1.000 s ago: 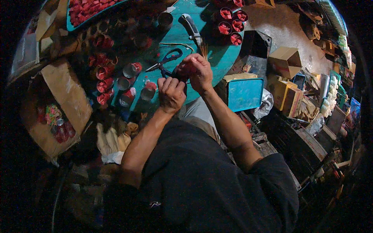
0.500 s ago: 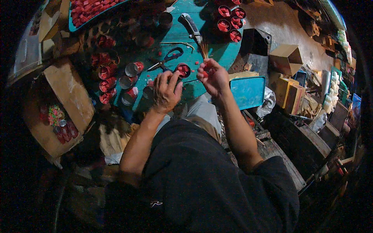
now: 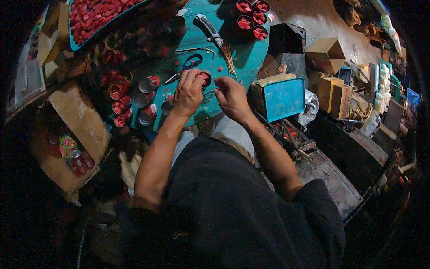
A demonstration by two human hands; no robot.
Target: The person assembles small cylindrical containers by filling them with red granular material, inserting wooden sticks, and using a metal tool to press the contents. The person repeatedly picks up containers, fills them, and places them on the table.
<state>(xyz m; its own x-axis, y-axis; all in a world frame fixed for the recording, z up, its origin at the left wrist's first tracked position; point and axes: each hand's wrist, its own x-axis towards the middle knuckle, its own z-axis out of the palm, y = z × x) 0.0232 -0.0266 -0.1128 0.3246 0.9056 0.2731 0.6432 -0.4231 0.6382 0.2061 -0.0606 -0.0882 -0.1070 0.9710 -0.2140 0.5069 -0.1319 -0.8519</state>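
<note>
My left hand (image 3: 187, 93) is wrapped around a small round container (image 3: 206, 78) with red pieces in it, at the near part of the turquoise table (image 3: 244, 49). Just right of its rim is my right hand (image 3: 233, 97), its fingers curled; whatever they hold, if anything, is hidden. Beyond my left hand lie scissors (image 3: 192, 61) with dark blue handles, partly covered by that hand. A tool with a grey-and-black handle (image 3: 207, 28) rests farther back, beside a bundle of thin brown sticks (image 3: 228, 60).
Several containers of red pieces (image 3: 259, 18) stand at the far right of the table. More red-and-silver containers (image 3: 145, 98) line its left side, near an open cardboard box (image 3: 80, 114). A blue tray (image 3: 284, 99) leans at right. A large tray of red pieces (image 3: 96, 20) sits far left.
My right hand has turned, its fingers now curled toward the container; the thin dark stick and red bit seen by it earlier no longer show. My left hand keeps its hold. The view has shifted slightly.
</note>
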